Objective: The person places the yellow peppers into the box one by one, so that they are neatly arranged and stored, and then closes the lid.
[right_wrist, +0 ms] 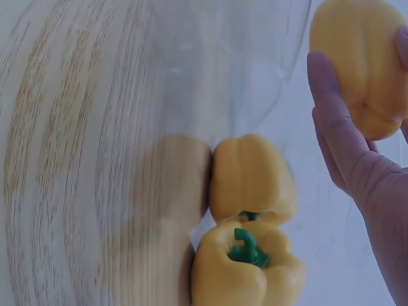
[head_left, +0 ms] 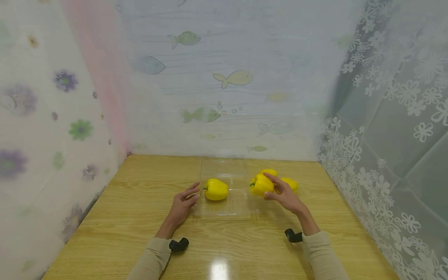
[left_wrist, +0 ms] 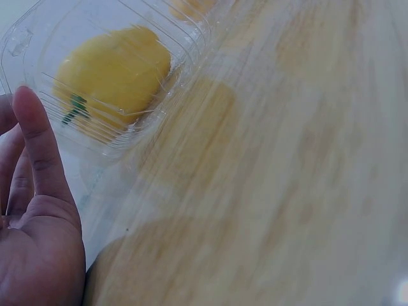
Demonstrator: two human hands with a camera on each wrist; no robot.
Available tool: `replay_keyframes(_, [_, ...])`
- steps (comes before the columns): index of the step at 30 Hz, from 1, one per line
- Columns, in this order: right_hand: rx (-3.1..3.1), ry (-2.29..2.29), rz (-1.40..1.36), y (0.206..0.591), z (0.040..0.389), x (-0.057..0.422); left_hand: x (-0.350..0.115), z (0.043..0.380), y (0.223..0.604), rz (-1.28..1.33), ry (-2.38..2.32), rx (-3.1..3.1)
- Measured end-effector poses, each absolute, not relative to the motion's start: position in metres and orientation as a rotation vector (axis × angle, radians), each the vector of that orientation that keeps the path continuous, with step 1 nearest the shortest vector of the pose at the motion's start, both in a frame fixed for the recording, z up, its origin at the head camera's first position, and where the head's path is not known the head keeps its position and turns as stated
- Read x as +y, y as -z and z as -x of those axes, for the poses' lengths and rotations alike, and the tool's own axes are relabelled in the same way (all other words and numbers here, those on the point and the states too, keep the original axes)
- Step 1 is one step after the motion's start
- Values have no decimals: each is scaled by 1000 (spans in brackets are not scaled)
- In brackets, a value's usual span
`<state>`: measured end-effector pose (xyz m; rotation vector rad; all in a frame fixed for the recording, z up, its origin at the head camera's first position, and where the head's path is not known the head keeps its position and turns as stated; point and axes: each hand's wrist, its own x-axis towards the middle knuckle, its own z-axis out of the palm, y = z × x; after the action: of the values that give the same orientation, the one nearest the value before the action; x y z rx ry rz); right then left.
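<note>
My right hand [head_left: 285, 195] grips a yellow bell pepper [head_left: 261, 185] between thumb and fingers, lifted beside the right wall of a clear plastic container [head_left: 239, 202]. In the right wrist view the held pepper [right_wrist: 360, 60] hangs above the table, its rounded end toward the camera. Inside the container's left half lies another yellow bell pepper [head_left: 216, 189], its green stem pointing left. My left hand [head_left: 182, 204] stands at the container's left side, fingers extended, fingertips right at the wall; the left wrist view shows an index finger [left_wrist: 39, 137] along the clear plastic.
Two more yellow peppers sit on the wooden table [head_left: 140, 202] behind my right hand; in the right wrist view the nearer pepper [right_wrist: 248, 268] touches the farther pepper [right_wrist: 252, 178]. The container's clear lid [head_left: 224, 167] lies open toward the back. Patterned curtains [head_left: 224, 77] enclose the table.
</note>
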<state>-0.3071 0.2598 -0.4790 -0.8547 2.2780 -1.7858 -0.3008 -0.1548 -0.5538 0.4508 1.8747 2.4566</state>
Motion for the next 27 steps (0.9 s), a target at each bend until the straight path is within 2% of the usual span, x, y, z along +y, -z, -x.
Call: replay_keyframes(27, [2238, 1785, 930, 473, 310, 223, -155, 300, 553, -466, -2450, 1874])
